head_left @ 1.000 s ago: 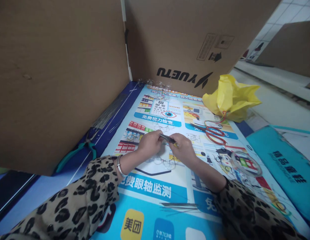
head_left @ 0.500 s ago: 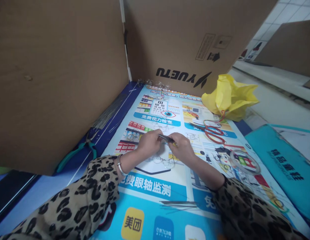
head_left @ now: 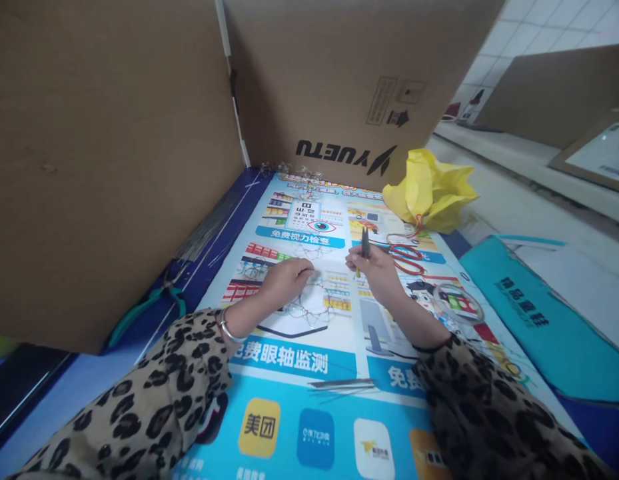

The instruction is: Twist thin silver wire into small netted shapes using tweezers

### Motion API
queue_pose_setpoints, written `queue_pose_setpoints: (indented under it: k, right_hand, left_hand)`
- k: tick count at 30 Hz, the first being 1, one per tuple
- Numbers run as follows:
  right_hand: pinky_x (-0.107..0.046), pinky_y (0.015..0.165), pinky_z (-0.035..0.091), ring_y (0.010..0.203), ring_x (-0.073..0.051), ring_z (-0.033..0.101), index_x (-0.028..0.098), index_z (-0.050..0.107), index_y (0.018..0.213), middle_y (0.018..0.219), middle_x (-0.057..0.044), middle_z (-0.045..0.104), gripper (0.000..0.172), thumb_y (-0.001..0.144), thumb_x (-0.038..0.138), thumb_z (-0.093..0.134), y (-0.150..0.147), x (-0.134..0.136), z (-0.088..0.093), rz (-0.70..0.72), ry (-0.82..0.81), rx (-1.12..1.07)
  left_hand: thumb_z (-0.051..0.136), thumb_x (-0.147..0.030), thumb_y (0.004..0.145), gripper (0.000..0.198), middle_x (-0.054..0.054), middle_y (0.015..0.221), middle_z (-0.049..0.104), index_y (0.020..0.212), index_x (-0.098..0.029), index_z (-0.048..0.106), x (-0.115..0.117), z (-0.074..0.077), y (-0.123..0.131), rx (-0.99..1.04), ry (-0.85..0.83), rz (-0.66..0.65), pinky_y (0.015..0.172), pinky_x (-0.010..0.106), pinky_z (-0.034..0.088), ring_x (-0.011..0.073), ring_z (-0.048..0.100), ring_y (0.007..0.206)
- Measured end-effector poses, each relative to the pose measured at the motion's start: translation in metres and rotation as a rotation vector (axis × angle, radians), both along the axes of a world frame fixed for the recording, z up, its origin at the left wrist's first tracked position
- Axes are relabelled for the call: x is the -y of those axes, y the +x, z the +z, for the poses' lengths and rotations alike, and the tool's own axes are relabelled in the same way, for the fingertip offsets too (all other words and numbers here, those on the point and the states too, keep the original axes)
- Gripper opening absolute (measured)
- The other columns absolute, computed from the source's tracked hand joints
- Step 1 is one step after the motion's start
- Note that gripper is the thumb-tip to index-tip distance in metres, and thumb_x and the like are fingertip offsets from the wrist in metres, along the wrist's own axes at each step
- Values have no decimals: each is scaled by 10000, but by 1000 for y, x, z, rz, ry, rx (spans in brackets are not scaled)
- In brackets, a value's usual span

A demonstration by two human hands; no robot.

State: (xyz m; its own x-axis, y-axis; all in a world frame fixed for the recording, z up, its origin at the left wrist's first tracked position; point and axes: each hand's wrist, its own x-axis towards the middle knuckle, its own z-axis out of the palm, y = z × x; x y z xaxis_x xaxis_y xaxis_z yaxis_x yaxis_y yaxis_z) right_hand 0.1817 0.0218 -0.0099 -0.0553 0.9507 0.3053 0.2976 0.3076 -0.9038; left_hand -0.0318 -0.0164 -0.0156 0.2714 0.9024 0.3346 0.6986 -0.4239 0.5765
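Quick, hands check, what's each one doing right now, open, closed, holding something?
Left hand: closed in a pinch; whether it holds anything thin can't be told.
Right hand: closed, holding small pliers, tips up.

Loose tan sleeves (head_left: 134, 400), patterned with black leopard spots, are being worn on both arms. A smooth silver bangle (head_left: 228, 332) is being worn at the left wrist.
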Motion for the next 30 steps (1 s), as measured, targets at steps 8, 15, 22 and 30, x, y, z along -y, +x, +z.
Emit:
queue_pose_setpoints:
  k: [8, 15, 22, 30]
  right_hand:
    - [-290, 548, 507, 610, -145, 620, 169, 554, 819, 681, -15, 633, 306, 676, 433, 612, 14, -22, -10, 4, -89, -160]
    - [-270, 542, 468, 607, -135, 587, 174, 554, 794, 641, 7, 598, 273, 677, 412, 621, 19, -33, -8, -57, 49, -135]
    - [-288, 699, 444, 694, -132, 560, 191, 581, 788, 690, 15, 599, 148, 728, 326, 598, 12, -2, 14, -71, 241, 34]
    - [-239, 643, 403, 673, -114, 527, 189, 563, 761, 706, 23, 567, 94, 795, 267, 523, -8, 53, 47, 182, 366, 380]
  left_hand:
    - [491, -161, 816, 156, 21, 878, 657, 897, -179, 623, -2, -2, -3, 106, 39, 39, 781, 253, 454, 139, 595, 843]
    - [506, -155, 817, 132, 18, 857, 653, 880, -172, 621, 7, 8, -9, 152, 73, 140, 753, 245, 468, 127, 591, 795]
    - [507, -186, 841, 118, 46, 924, 630, 893, -178, 612, 62, 39, -5, 46, 235, 13, 810, 273, 449, 155, 562, 935]
    - [563, -296, 823, 178, 28, 922, 627, 981, -215, 567, 127, 39, 26, -362, -79, -301, 720, 311, 463, 200, 576, 885]
